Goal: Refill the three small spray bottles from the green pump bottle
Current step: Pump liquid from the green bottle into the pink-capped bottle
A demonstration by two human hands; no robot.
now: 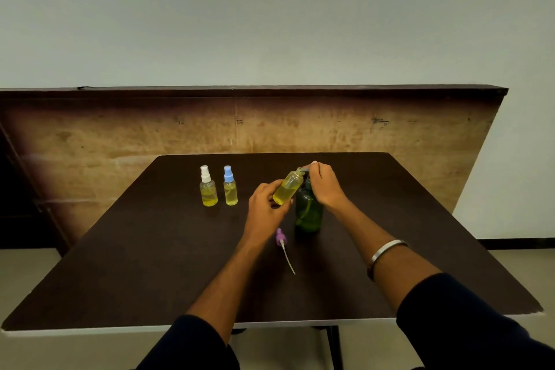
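1. Left hand (265, 207) grips uncapped spray bottle (287, 188), tilted, neck up against the pump spout, yellow liquid inside, held above mid-desk.
2. Right hand (324, 183) curls over pump head of green pump bottle (309, 213), fingers pressing top; bottle upright near desk (150, 264) centre.
3. Purple spray cap (281, 238) with dip tube lies flat toward near edge.
4. White-capped bottle (208, 188) and blue-capped bottle (230, 186) stand side by side toward far left, both capped.

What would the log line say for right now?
step: filling open bottle | left hand: holds it tilted | right hand: on green pump | purple sprayer: on table
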